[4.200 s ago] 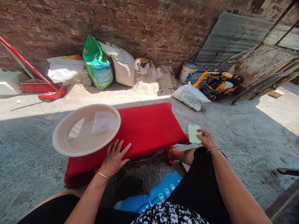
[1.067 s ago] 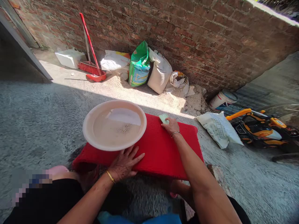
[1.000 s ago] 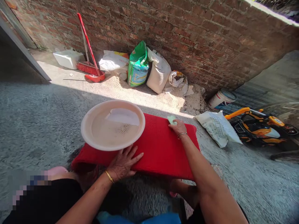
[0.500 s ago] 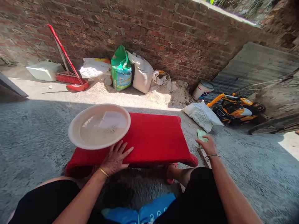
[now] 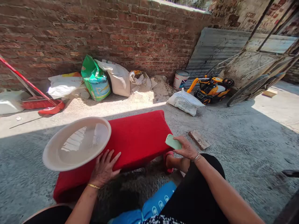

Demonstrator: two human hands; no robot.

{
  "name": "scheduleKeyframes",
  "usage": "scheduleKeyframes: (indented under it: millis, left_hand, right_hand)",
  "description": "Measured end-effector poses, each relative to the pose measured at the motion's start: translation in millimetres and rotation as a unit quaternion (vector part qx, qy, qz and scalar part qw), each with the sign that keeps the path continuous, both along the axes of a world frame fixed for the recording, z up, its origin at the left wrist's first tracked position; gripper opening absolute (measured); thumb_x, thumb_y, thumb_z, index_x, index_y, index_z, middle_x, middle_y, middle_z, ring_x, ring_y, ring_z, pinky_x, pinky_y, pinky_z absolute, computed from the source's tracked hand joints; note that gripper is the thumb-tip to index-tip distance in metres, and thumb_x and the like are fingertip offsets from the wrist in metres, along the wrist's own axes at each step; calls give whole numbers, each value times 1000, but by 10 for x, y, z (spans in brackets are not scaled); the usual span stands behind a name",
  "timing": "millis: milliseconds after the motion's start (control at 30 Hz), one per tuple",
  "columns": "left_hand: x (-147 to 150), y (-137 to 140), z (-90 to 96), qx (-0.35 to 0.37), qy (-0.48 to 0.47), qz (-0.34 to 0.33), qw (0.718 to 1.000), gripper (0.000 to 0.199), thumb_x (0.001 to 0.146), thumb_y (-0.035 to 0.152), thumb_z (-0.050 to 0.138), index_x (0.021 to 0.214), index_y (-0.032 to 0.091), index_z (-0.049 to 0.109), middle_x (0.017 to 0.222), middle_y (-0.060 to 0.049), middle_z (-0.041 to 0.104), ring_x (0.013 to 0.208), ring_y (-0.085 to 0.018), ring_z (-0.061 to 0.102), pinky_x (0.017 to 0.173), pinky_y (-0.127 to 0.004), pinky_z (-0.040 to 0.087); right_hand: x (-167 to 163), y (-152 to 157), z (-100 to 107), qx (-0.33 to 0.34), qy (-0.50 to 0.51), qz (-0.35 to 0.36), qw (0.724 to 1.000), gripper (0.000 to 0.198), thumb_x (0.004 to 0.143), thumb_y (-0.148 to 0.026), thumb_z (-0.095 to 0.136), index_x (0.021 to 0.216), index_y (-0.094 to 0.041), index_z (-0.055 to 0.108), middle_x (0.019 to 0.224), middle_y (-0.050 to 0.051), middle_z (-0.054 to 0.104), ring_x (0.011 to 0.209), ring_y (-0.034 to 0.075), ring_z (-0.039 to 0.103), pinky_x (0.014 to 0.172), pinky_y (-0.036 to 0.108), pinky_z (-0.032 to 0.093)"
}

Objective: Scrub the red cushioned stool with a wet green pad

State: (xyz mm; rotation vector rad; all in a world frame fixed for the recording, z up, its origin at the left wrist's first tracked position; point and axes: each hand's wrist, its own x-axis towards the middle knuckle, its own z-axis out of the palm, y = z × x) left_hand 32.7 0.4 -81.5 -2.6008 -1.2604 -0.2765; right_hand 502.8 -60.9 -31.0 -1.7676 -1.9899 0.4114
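Observation:
A red cloth (image 5: 140,130) covers a low bench in front of me. My left hand (image 5: 104,168) lies on its near edge with fingers spread, close to the rim of a wide pale basin (image 5: 52,152) of water. At the bench's right end, my right hand (image 5: 185,147) grips a pale green scrub brush (image 5: 173,142) between thumb and fingers. Its smooth back faces up, and the bristles are hidden. The brush is by the cloth's right corner; whether it touches the cloth I cannot tell.
A brick (image 5: 199,140) lies on the concrete at right. Beyond the bench are a white sack (image 5: 185,102), a yellow-black toy digger (image 5: 212,90), a paint bucket (image 5: 181,79), a green bag (image 5: 95,79) and a red dustpan (image 5: 52,108) along the brick wall (image 5: 105,31).
My right hand has lifted the brush away from beside the brick and brought it left to the bench's corner. The left hand stays on the cloth. My view has turned right.

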Motion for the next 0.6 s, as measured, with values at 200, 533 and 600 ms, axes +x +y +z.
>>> scheduleKeyframes:
  millis: [200,533,600]
  left_hand:
    - [-16,15,-26,13,-2,-10,1000,61,75,43,61,134,28,51,134,-16,51,124,-37,44,100,-54,31]
    - [-15,24,-40,30,2,-11,999,58,78,47,57,132,28,52,132,-15,52,123,-35,44,101,-53,31]
    - [-15,24,-37,33,5,-14,999,58,78,46,57,132,27,53,132,-15,52,123,-35,45,100,-52,31]
  right_hand:
    - [334,-102,-83,-91,-88,-124,984,55,68,-31,68,121,-24,53,123,9,56,110,26,53,91,39,40]
    - [242,16,-128,-24,28,-61,997,61,68,-37,70,124,-22,51,125,7,56,111,22,53,95,35,40]
    - [266,38,-163,-34,36,-44,998,60,68,-38,69,124,-23,52,123,6,57,108,22,54,92,34,41]
